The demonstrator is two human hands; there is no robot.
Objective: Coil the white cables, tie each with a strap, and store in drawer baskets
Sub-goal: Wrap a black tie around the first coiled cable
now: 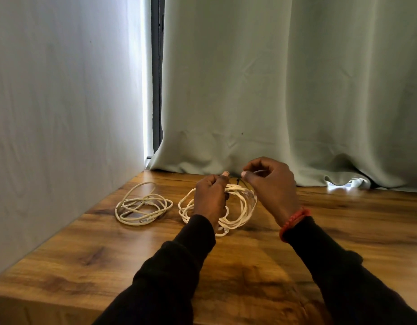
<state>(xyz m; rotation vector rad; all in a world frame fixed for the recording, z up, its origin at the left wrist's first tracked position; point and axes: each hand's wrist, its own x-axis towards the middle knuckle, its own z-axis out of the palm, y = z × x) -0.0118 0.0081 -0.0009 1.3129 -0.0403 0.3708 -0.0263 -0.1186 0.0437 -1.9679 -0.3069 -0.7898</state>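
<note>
Two white cables lie on the wooden table [90,259]. The left cable [143,205] sits in a loose coil, untouched. The right coil [240,207] is gathered under my hands. My left hand [211,198] grips the top of this coil, thumb raised. My right hand [272,186] pinches a thin dark strap [238,181] that runs between the two hands at the top of the coil. Part of the coil is hidden behind my left wrist.
A pale green curtain [284,90] hangs along the back edge of the table, its hem resting on the wood. A white wall [62,113] bounds the left side. The table's front edge [38,299] shows at the lower left.
</note>
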